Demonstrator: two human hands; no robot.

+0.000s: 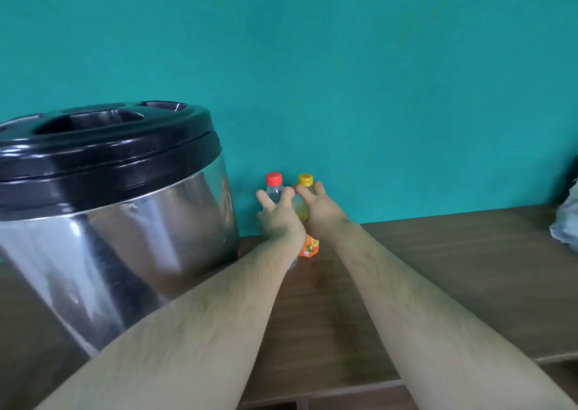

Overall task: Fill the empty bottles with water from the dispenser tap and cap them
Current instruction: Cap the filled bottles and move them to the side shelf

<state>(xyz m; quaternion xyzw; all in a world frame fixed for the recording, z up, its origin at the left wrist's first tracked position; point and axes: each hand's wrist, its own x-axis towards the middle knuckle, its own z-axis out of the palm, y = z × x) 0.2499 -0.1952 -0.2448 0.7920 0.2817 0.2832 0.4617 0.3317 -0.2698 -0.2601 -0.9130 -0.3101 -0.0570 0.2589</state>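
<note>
At the back of the wooden bench (438, 268), against a teal wall (344, 65), we reach with both arms for two small bottles standing side by side. The fingers (264, 199) of our left hand (280, 221) are grasping the clear red-capped bottle (274, 190), and our right hand (322, 214) is closed round the yellow-capped bottle (309, 247) with the orange label. Both caps are on and neither bottle has reached the water, so we judge the job barely begun: uncapping, filling and recapping all lie ahead. The red-capped bottle looks empty; we cannot tell what the other holds. The steel dispenser (119, 221) with its black lid (109, 146) bulks large just left of the bottles, its tap out of sight from here. Nothing lies between our hands and the bottles, though the dispenser's wall crowds the left arm. A crumpled plastic bag (566, 221) sits at the far right edge.
</note>
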